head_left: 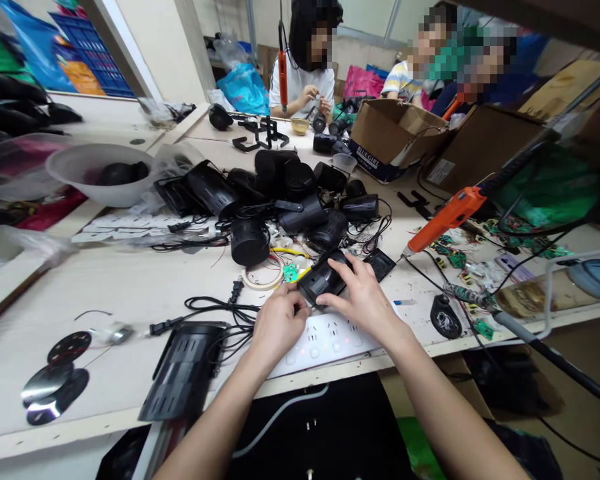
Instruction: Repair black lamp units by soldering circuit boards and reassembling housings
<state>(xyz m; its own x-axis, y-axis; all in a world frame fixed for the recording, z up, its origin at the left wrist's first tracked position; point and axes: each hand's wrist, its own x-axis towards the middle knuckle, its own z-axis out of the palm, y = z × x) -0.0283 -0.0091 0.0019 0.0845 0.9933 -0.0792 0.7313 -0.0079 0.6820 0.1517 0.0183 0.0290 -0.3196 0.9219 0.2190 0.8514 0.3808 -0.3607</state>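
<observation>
In the head view, a black plastic housing (325, 280) lies tilted just behind a white power strip (320, 347). My right hand (363, 293) grips this housing from the right, thumb in front and fingers over its top. Curled at the housing's near left corner is my left hand (280, 323), its fingertips pressed together; what they pinch is hidden. Close behind that hand are a small green circuit board (291, 272) and a roll of tape (253, 279). A second slotted black housing (185, 373) lies left of my forearm, beside a coiled black cord (230, 310).
Black cylindrical housings (285, 180) are heaped behind my hands. An orange electric screwdriver (445, 220) hangs at right, near a soldering iron (525, 333) and circuit boards (520, 237). Metal discs (53, 387) lie front left. A co-worker (305, 80) sits across the table.
</observation>
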